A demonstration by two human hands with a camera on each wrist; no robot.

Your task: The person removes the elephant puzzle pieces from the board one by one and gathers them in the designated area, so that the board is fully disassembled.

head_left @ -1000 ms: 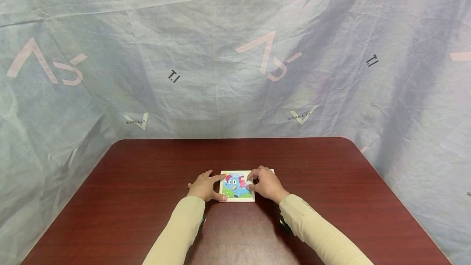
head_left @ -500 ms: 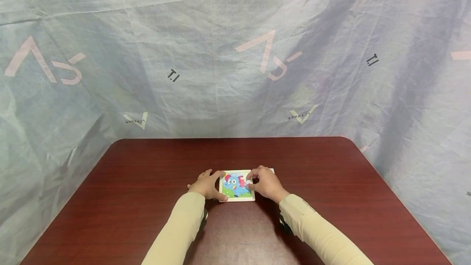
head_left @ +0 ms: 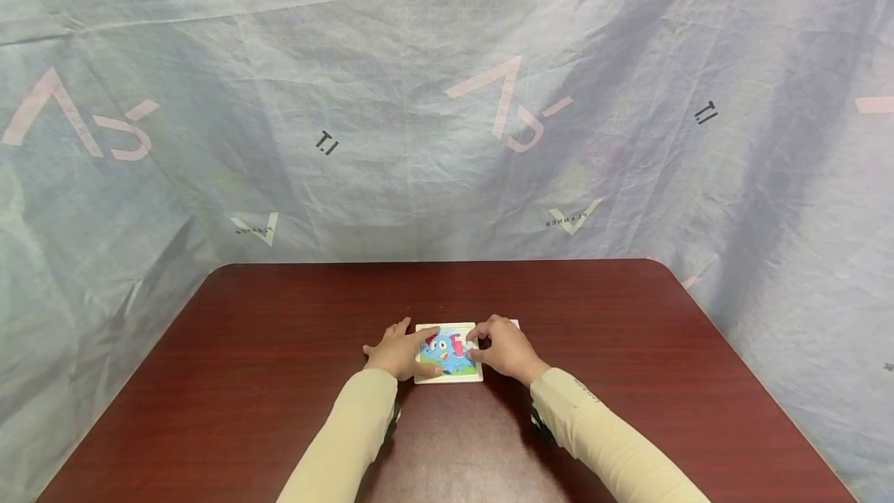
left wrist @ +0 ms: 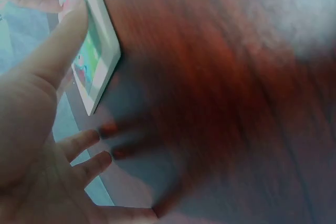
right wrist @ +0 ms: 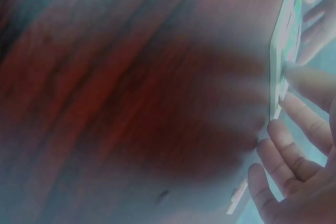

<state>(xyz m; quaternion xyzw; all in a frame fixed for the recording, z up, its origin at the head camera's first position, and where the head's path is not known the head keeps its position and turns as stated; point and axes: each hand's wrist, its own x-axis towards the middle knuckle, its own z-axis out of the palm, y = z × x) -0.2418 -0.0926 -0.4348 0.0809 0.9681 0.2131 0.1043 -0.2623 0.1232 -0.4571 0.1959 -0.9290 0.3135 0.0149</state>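
A small jigsaw puzzle in a pale frame (head_left: 447,380) lies flat on the table, its picture a blue elephant (head_left: 440,346) on green grass. My left hand (head_left: 398,352) reaches over the puzzle's left side, thumb (left wrist: 73,24) and index finger extended across the picture, the other fingers spread beside the frame. At the right side, my right hand (head_left: 508,349) pinches a puzzle piece (right wrist: 284,88) between thumb and index finger, mostly hidden by the fingertips. A pink part of the picture (head_left: 458,344) shows just left of those fingertips.
Behind the right hand, the pale edge of a flat piece (right wrist: 237,196) shows on the table. The dark red wooden table (head_left: 314,301) has rounded far corners. A grey printed cloth (head_left: 391,177) hangs behind it and along both sides.
My left hand has shifted right, its thumb and index finger now lying farther over the picture. The right hand has stayed almost in place at the puzzle's right side.
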